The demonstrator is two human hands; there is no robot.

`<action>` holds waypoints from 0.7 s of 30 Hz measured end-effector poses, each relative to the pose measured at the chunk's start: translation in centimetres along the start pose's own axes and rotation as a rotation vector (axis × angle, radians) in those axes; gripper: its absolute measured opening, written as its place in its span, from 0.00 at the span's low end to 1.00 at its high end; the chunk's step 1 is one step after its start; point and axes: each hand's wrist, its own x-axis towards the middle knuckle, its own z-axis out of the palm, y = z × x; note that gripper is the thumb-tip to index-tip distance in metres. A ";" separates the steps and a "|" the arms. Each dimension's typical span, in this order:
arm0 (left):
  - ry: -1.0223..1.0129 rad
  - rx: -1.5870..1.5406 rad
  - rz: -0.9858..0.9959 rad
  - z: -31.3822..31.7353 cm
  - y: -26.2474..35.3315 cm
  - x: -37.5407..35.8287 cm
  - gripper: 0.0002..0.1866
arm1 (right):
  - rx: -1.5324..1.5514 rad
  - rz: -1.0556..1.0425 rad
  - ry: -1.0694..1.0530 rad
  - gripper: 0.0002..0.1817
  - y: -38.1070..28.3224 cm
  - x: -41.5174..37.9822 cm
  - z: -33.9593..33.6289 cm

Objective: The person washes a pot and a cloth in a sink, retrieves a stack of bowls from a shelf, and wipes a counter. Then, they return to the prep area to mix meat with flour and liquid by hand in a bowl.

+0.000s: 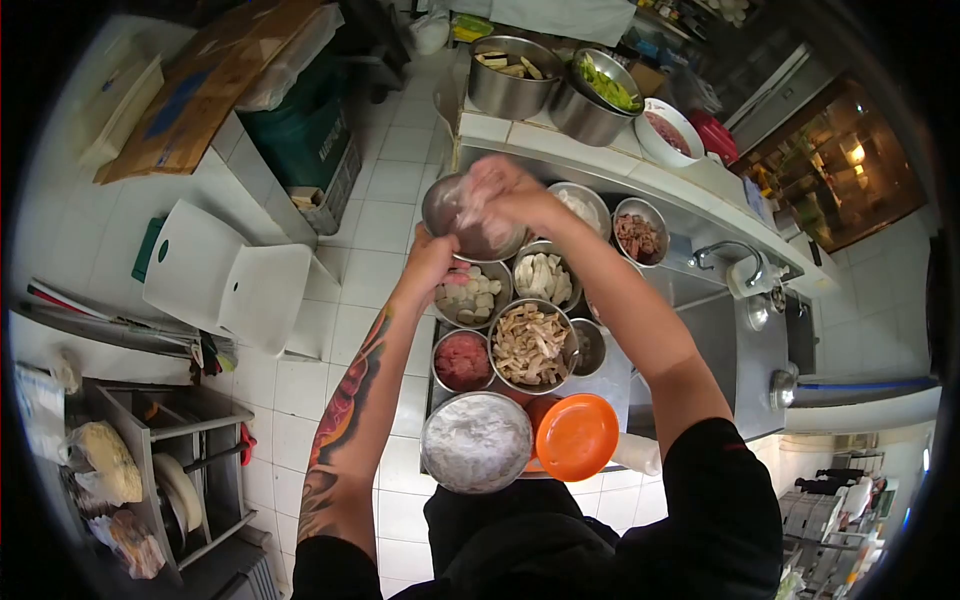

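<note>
A metal bowl [437, 205] is tilted at the far end of the counter, its rim gripped by my left hand [432, 262]. Over the bowl's mouth is my right hand [512, 195], its fingers smeared by motion among pale pinkish matter. Just below the bowl stands a metal bowl of round white slices [468, 297]. Beside that are a bowl of white strips [543, 277] and a bowl of white food [578, 207]. Nearer me sit a bowl of beige cut pieces [531, 345], a bowl of pink minced meat [463, 361] and a bowl of white powder [477, 441].
An orange plate [577, 437] lies at the counter's near edge. On the right are a bowl of brownish meat [638, 234], a sink [690, 365] and a faucet [730, 250]. Large metal pots [514, 90] line the back ledge. A white chair [235, 280] stands left.
</note>
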 end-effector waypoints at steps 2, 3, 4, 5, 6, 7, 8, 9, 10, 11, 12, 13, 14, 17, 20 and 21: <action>0.006 -0.001 0.056 -1.1 0.0 0.0 0.28 | -0.078 0.248 -0.024 0.29 0.8 0.0 0.0; 0.014 -0.005 0.082 -1.8 -0.2 -0.2 0.27 | -0.093 0.381 -0.011 0.29 -1.1 -0.3 0.2; 0.037 -0.034 0.053 -2.7 -0.4 -0.9 0.27 | -0.089 0.385 -0.019 0.29 0.2 0.4 -0.9; 0.042 -0.031 0.049 -3.8 -1.1 -1.1 0.27 | -0.103 0.370 0.033 0.28 2.5 1.8 -3.0; 0.118 -0.049 0.086 -4.8 -2.1 -0.9 0.28 | -0.117 0.354 0.090 0.29 5.0 2.7 -4.6; 0.193 -0.068 0.124 -6.0 -3.2 -0.8 0.28 | -0.113 0.355 0.092 0.29 7.5 2.9 -5.4; 0.174 -0.077 0.138 -7.6 -4.2 -0.6 0.30 | -0.489 0.348 0.005 0.36 9.9 3.1 -6.0; 0.176 -0.076 0.140 -8.2 -4.1 -1.6 0.30 | -0.866 0.329 -0.084 0.43 11.0 3.4 -6.2; 0.219 -0.119 0.140 -8.9 -3.5 -3.0 0.30 | -1.116 0.329 0.185 0.56 9.4 1.5 -1.6; 0.260 -0.164 0.134 -9.1 -3.3 -4.2 0.30 | -1.115 0.329 0.177 0.56 9.3 2.2 -0.4; 0.270 -0.184 0.125 -9.4 -3.4 -4.7 0.30 | -1.151 0.401 0.171 0.59 9.5 2.6 0.6; 0.269 -0.179 0.119 -9.4 -3.3 -5.3 0.30 | -1.183 0.475 0.173 0.62 9.7 2.7 1.1; 0.266 -0.174 0.134 -9.3 -3.0 -6.0 0.30 | -1.213 0.456 0.176 0.60 10.6 3.1 1.2; 0.281 -0.166 0.141 -9.6 -3.5 -7.3 0.30 | -1.296 0.514 0.224 0.54 9.0 2.6 1.7; 0.295 -0.163 0.133 -10.7 -4.2 -7.5 0.29 | -1.242 0.544 0.258 0.51 10.3 3.6 1.0; 0.277 -0.157 0.127 -11.1 -4.5 -7.7 0.28 | -1.239 0.541 0.251 0.51 11.2 3.9 0.5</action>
